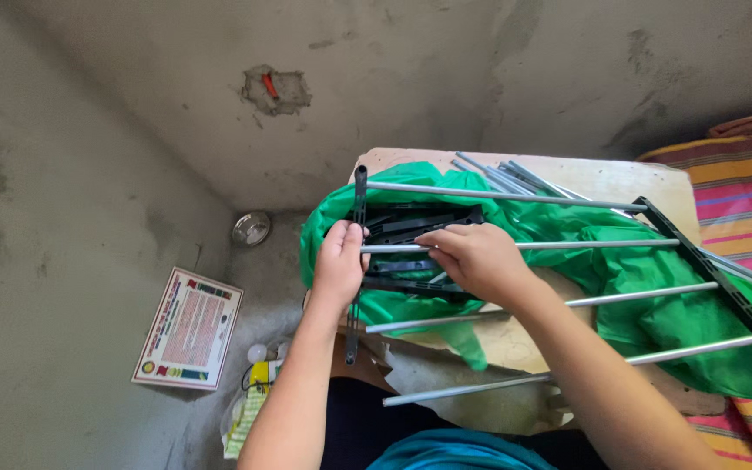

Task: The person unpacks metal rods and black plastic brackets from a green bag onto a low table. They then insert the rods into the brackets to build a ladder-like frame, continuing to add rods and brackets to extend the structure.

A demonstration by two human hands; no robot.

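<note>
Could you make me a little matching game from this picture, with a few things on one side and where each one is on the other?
Things:
1. left hand
2. right hand
3. metal bowl
4. green plastic sheet

Places:
A. on the floor by the wall
B. spread over the small table
C. gripping the black side bar
D. holding a grey metal rod

Pairs: 1-C, 2-D, 3-A, 4-B

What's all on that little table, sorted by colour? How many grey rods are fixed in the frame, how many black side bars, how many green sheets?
Grey rods in the frame: 5
Black side bars: 2
Green plastic sheet: 1
Total: 8
More loose rods and black parts lie in piles too jumbled to count.
</note>
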